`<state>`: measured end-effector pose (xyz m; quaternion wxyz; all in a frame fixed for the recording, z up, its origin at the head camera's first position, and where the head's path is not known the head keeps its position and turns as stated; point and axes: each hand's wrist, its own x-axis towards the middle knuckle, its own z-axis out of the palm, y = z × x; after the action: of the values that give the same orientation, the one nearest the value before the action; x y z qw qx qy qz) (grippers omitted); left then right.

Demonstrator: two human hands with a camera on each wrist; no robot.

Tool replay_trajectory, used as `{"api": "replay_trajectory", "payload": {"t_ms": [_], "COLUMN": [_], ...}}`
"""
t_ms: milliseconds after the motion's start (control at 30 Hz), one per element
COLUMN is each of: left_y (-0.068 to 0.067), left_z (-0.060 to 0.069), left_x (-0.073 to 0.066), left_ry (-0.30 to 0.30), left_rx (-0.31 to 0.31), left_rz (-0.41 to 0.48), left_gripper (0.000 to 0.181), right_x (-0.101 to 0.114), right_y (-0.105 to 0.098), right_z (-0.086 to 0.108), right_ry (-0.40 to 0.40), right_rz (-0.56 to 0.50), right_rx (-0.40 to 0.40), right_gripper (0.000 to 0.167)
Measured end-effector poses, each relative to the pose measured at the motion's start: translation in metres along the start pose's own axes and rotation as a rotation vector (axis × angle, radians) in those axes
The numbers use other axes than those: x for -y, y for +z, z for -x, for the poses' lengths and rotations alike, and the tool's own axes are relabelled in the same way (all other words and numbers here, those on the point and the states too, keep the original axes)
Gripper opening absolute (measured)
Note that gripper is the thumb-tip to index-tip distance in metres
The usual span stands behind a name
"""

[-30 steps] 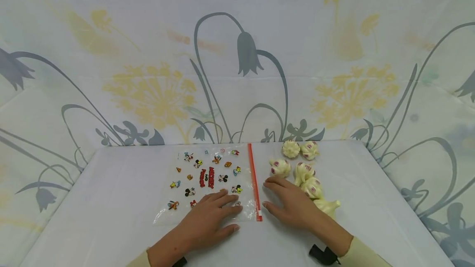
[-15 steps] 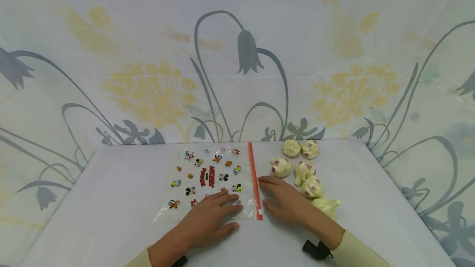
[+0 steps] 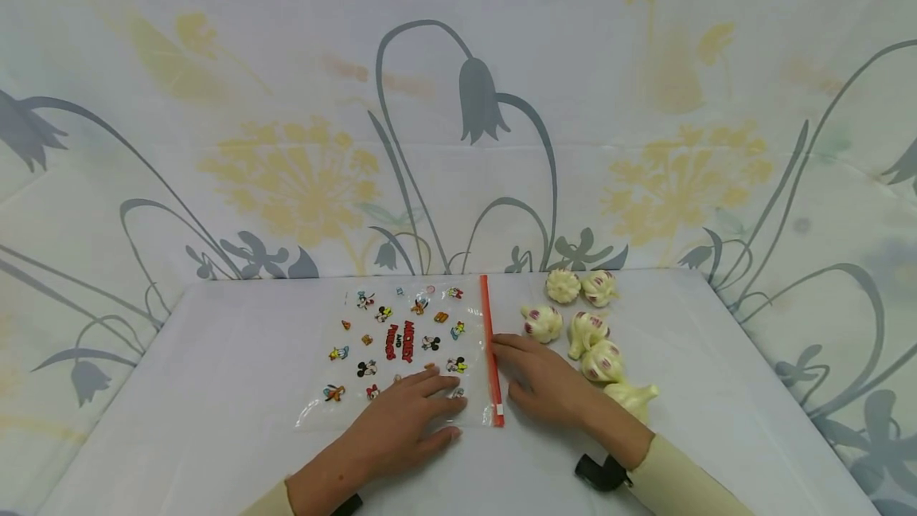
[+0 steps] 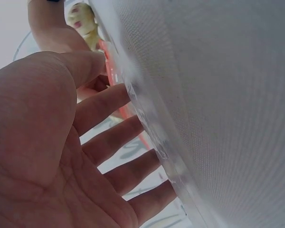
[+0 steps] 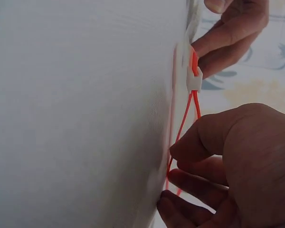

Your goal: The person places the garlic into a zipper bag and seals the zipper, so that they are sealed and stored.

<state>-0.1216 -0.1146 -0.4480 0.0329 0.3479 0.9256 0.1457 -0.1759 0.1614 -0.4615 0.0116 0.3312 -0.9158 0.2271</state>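
A clear zip bag [image 3: 387, 334] with cartoon prints lies flat on the table, its red zip edge [image 3: 486, 305] facing right. My left hand [image 3: 407, 422] rests on the bag's near part, fingers spread and nearly straight. My right hand [image 3: 555, 385] is at the zip edge, fingertips touching the red strip. From the right wrist view, the two red zip lines stand apart beyond a white slider [image 5: 194, 80], and the thumb and fingers, slightly bent, lie against them. Whether they pinch the edge is unclear. Several garlic bulbs [image 3: 542, 324] lie right of the bag, nearest my right hand.
White cloth covers the table [image 3: 229, 373]. Behind it hangs a flower-printed cloth [image 3: 430, 181]. One garlic bulb [image 3: 630, 398] is partly hidden behind my right forearm. A black wrist device [image 3: 600, 472] sits under the right wrist.
My right hand has slid left from beside the garlic bulbs onto the red zip edge. The left hand and the garlic bulbs have stayed in place.
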Motion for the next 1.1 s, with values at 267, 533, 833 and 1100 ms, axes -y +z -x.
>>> {"api": "replay_trajectory", "payload": {"t_ms": [267,533,833,1100], "left_y": [0.0,0.003,0.002,0.001], "left_z": [-0.001,-0.003,-0.005,-0.016], "left_x": [0.0,0.003,-0.003,-0.01], "left_ry": [-0.021,-0.033,-0.03,0.042], "left_rx": [-0.002,-0.013,-0.074,-0.081], "left_rz": [0.008,0.008,0.029,0.006], "left_gripper": [0.036,0.033,0.04,0.046], "right_x": [-0.005,-0.007,-0.008,-0.008], "right_y": [0.002,0.004,0.004,0.003], "right_z": [-0.01,-0.014,-0.015,-0.016], "right_ry": [-0.023,-0.037,-0.027,-0.029], "right_rz": [-0.014,-0.005,-0.002,-0.002], "right_rx": [0.02,0.042,0.062,0.058], "right_gripper": [0.056,0.056,0.056,0.056]}}
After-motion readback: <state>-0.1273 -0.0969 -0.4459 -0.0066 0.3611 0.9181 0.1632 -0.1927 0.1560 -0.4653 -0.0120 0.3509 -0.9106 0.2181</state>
